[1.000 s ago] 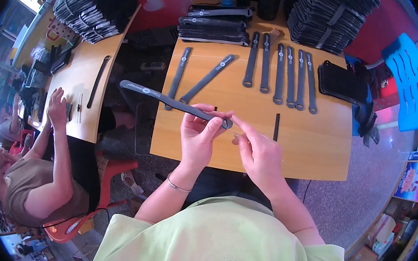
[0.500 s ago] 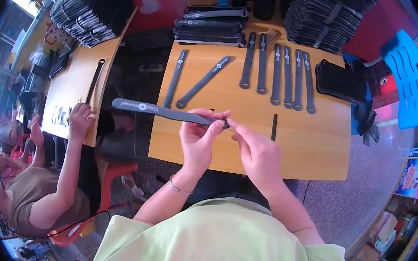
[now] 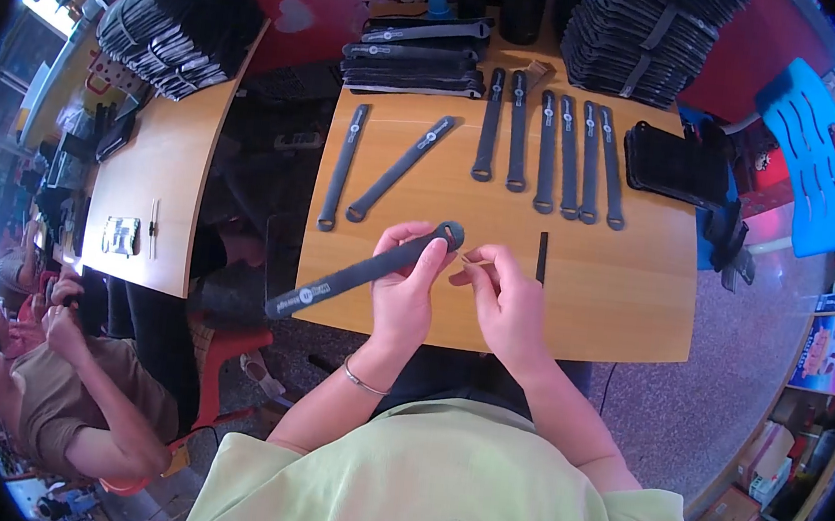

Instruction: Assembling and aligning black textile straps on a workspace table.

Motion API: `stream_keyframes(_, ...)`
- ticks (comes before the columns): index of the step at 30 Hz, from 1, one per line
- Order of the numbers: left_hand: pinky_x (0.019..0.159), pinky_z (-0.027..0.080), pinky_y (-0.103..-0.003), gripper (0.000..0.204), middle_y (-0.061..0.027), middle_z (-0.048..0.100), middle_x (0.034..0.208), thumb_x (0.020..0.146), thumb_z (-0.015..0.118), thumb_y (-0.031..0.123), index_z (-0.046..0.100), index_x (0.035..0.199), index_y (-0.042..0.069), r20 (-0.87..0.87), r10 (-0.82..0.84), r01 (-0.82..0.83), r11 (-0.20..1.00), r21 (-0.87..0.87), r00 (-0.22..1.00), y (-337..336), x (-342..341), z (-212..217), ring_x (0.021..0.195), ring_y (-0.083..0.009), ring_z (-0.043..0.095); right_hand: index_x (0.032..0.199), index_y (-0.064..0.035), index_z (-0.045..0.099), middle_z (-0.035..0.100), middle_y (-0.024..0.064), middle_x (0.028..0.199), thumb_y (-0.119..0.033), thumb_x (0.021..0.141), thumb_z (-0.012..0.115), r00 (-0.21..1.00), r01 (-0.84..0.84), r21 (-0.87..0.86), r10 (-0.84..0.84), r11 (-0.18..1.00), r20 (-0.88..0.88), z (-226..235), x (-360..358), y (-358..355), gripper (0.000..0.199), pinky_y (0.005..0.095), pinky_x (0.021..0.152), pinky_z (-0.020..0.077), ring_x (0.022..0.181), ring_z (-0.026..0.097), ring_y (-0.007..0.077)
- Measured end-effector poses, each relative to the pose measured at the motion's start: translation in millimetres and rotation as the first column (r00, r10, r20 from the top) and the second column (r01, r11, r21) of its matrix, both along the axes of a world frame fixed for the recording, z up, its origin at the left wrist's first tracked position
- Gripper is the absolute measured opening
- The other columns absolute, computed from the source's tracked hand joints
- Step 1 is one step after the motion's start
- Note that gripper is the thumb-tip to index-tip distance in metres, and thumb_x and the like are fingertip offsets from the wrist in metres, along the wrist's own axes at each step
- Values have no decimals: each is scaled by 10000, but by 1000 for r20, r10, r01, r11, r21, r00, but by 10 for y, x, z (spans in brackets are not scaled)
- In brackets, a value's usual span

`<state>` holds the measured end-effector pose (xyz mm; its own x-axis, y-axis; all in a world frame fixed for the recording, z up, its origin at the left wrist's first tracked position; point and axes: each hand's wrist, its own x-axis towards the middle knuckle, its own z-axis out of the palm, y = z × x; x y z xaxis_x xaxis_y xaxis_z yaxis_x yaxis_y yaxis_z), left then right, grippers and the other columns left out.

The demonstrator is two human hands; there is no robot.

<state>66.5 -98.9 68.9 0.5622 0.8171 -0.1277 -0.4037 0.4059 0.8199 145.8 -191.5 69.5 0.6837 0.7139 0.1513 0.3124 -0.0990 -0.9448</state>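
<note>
Dark grey, flat fabric strap with slotted round end (image 3: 366,274): centre of frame, over near edge of light-brown wooden table (image 3: 624,306). Left hand (image 3: 406,295) pinches strap beside slot. Strap probably light, pliable, low fragility; best hold: slotted end. Right hand (image 3: 508,314): fingertips drawn together beside slot; contents, if any, indiscernible. Left fingers partly hidden behind strap.

The left hand (image 3: 402,294) grips a dark grey strap (image 3: 347,279) near its looped end (image 3: 454,230). The right hand (image 3: 506,309), thumb and forefinger close together, is positioned just beside this end. Eight similar straps (image 3: 547,153) and a short black strip (image 3: 542,257) lie on the wooden table (image 3: 624,306).
</note>
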Motion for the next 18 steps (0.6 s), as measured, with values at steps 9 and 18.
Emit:
stream_keyframes(9, 807, 515, -272, 261, -123, 617, 989, 870, 594, -2, 522, 1120, -34, -45, -2, 7, 992, 126, 999, 15, 26, -25, 896, -175, 619, 945, -35, 557, 535, 4, 797, -101, 925, 559, 640, -19, 186, 155, 982, -752, 43, 32, 52, 69, 172, 418, 280, 495, 371, 21)
stream_keyframes(18, 667, 452, -184, 207, -28, 587, 819, 818, 645, -20, 515, 973, 23, -141, 110, -58, 942, 330, 984, -51, 61, 61, 734, -69, 545, 1001, -47, 520, 518, 11, 793, -73, 920, 554, 588, 3, 227, 181, 974, -788, 128, 89, 93, 92, 160, 435, 301, 553, 434, 25)
